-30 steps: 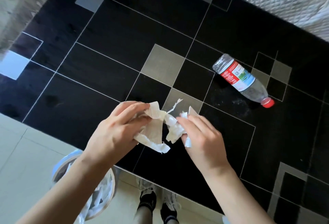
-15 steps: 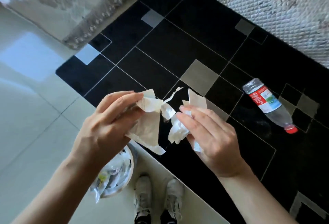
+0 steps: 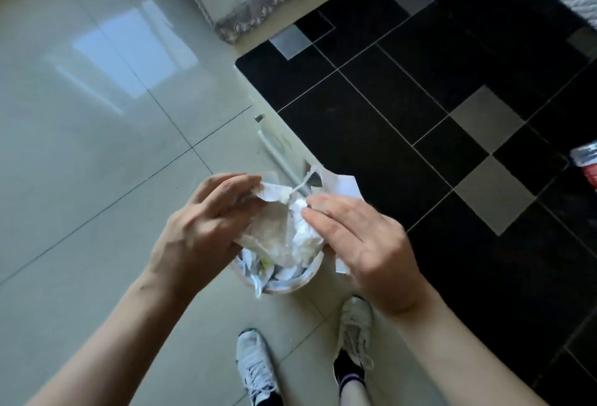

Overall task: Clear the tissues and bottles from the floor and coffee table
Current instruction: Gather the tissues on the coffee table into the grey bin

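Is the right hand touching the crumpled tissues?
Touching. The head view shows the right hand pinching the crumpled tissues, fingertips pressed into them.

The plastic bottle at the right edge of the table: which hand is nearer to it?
Right. The right hand holds the tissues over the waste bin, on the side toward the plastic bottle. The left hand grips them from the far side.

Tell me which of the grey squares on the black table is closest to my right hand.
The large grey square just beyond your right hand; the other grey squares sit farther up the table.
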